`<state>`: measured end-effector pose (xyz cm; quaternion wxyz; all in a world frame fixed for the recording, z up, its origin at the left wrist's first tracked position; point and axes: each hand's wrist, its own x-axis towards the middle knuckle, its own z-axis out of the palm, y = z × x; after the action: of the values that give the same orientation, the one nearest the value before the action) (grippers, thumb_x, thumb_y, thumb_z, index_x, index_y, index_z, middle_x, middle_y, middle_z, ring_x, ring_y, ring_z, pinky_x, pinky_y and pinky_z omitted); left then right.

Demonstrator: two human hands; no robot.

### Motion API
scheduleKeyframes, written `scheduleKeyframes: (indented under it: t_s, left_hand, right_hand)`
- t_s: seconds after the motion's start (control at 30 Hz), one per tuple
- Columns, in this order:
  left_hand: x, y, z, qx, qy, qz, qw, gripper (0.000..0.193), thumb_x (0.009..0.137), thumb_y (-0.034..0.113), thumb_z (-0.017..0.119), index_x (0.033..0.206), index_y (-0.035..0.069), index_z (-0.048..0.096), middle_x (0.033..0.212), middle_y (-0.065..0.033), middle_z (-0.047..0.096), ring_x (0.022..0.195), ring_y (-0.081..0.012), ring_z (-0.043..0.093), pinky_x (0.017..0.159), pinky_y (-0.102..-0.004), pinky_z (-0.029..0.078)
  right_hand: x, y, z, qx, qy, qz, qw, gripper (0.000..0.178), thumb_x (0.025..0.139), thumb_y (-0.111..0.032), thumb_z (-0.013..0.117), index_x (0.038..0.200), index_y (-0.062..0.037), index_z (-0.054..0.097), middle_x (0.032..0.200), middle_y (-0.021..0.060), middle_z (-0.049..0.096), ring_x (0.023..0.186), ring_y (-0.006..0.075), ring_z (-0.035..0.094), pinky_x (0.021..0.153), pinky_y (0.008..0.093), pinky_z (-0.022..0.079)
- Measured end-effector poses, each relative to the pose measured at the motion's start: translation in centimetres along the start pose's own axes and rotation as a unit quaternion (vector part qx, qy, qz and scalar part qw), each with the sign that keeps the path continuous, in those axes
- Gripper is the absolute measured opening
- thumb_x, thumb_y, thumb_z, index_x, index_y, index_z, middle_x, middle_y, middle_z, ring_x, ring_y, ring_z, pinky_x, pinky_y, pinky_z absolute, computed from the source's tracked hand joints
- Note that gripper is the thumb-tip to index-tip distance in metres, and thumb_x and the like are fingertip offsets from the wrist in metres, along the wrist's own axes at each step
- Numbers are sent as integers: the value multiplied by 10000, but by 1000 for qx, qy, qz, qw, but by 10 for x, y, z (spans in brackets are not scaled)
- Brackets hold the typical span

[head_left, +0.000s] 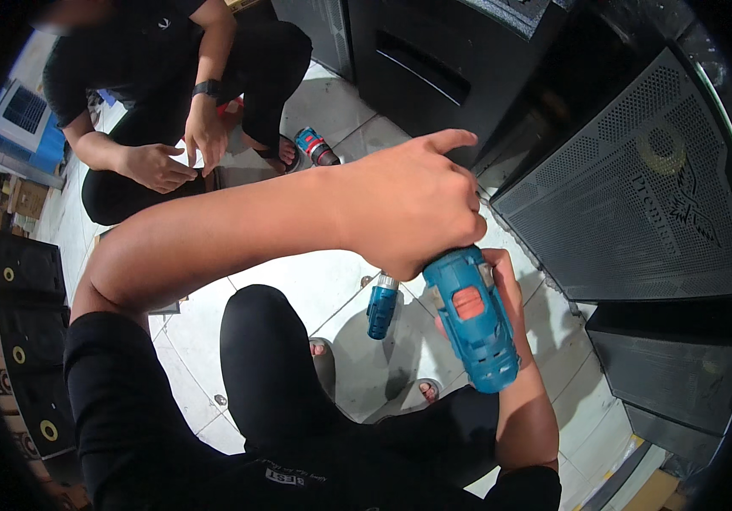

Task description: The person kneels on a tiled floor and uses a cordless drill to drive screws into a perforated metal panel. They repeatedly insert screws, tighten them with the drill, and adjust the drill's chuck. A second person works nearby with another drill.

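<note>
Pointing fwd, sl. L: held teal drill [477, 336], axis aslant.

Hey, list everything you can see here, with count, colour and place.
Held drill: 1, blue, right of centre
Floor drills: 2, blue, centre and upper centre
Speakers: several, black, both sides
Cabinet: 1, black, top centre
Boxes: several, brown, left
Floor: white tiles, beneath
Co-worker: 1, black clothes, upper left
Watch: 1, black, co-worker's wrist
Legs: 2, black trousers, lower centre
Left hand: 1, bare, over drill's front
Right hand: 1, bare, gripping drill
</note>
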<state>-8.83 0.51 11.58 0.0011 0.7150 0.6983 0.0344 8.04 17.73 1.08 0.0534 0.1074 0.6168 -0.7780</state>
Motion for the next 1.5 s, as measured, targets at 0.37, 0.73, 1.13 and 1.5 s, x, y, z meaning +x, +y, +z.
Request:
scheduleKeyframes:
  t_s: [0.37,0.73,1.13,1.5]
  left_hand:
    - [17,26,55,-876,417,-145,195,775,907,607,596,1399,13,514,1412,-261,580,1278,-400,594,1144,-546,413]
    - [23,27,74,-856,502,-113,39,447,1023,411,608,663,161,517,620,-14,543,730,-240,619,856,-481,533]
    - [10,-9,95,-903,380,-196,39,394,888,182,693,597,180,428,565,10,506,582,-197,594,689,-421,570]
    - [10,-6,92,-909,348,-224,42,372,871,189,717,620,186,443,569,6,527,589,-201,611,683,-412,566]
  right_hand:
    - [-2,3,1,-4,0,-120,993,415,870,-156,817,1190,-35,583,1065,55,683,976,149,675,883,354,553]
    - [19,7,19,-206,85,-201,954,408,845,-144,819,1198,-22,654,1069,79,710,942,176,671,853,360,552]
    - [34,37,26,-364,16,-229,903,100,906,-130,671,921,-61,601,759,22,604,667,165,620,591,304,517]
    - [35,32,9,-523,25,-262,810,258,713,-184,774,900,-102,618,760,71,647,658,301,646,606,408,514]
